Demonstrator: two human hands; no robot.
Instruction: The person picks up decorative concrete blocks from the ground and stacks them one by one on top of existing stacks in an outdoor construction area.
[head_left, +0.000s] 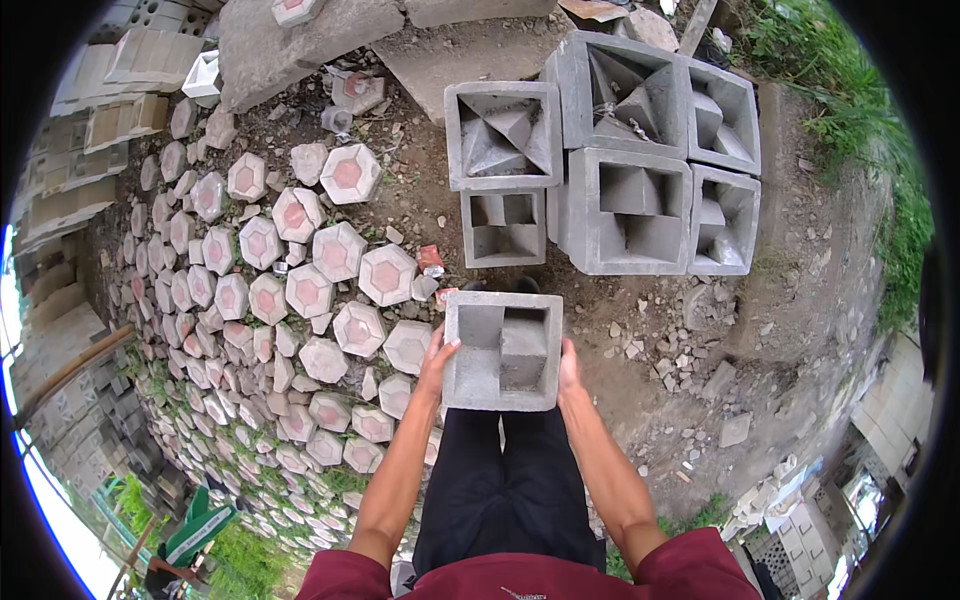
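Held block (502, 350) level before trousers (502, 490), recessed face up, between left hand (434, 368) and right hand (570, 368). Clamped left fingers on its left wall, thumb over rim; pressed right hand to right wall, fingers mostly hidden underneath or behind. Counted six similar blocks (640, 190) beyond, in two rows, on dirt (620, 420). Noted hexagonal pavers (310, 290), grey with pinkish centres, spread over left side. Saw red wrapper (430, 258) near pavers; rubble (735, 430) scattered at right.
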